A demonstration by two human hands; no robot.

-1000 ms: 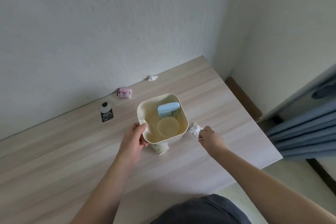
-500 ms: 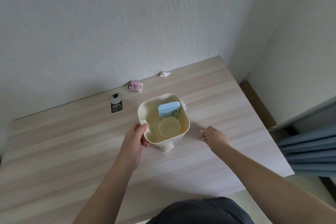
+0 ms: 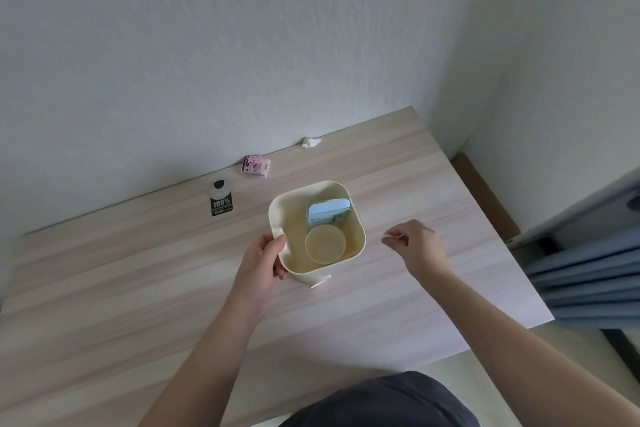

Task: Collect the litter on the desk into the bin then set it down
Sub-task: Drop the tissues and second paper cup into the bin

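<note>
A cream square bin (image 3: 360, 218) stands mid-desk. Inside it lie a light blue carton (image 3: 327, 217) and a round beige cup (image 3: 325, 243). My left hand (image 3: 265, 262) grips the bin's left rim. My right hand (image 3: 414, 244) hovers just right of the bin with its fingers pinched on a white paper scrap (image 3: 385, 237), of which only a sliver shows. Along the wall lie a black and white "100%" tag (image 3: 221, 203), a pink packet (image 3: 256, 166) and a crumpled white tissue (image 3: 311, 142).
The wooden desk (image 3: 104, 288) meets the white wall at the back and ends at a corner on the right. A small white piece (image 3: 320, 283) sticks out under the bin's front. Blue curtains (image 3: 588, 274) hang beyond the desk's right edge.
My right hand has closed around the white paper, so that most of it is now hidden, and has risen slightly beside the bin. My left hand has stayed on the rim.
</note>
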